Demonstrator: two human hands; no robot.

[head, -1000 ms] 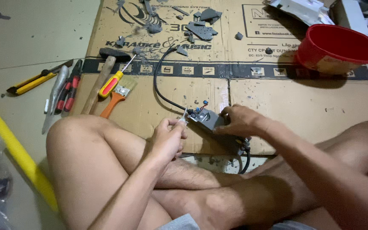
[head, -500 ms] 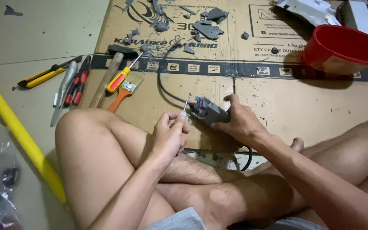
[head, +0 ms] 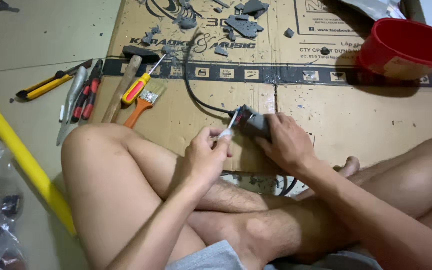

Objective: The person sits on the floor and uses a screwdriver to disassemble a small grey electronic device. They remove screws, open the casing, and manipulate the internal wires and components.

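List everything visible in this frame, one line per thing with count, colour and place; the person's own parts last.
grey device: 1, grey, on the cardboard under the right hand
black cable: 1, black, runs from the device up the cardboard
small white piece: 1, white, in the left fingertips, against the device
cardboard sheet: 1, brown, flat on the floor
red bucket: 1, red, top right
grey fragments: several, grey, top of the cardboard
hammer: 1, wooden handle, left edge of the cardboard
screwdriver: 1, yellow and red, beside the hammer
paintbrush: 1, orange handle, beside the screwdriver
pliers: 1, red and black, on the floor
utility knife: 1, yellow, far left
yellow pole: 1, yellow, left
left hand: pinching the white piece
right hand: on the device
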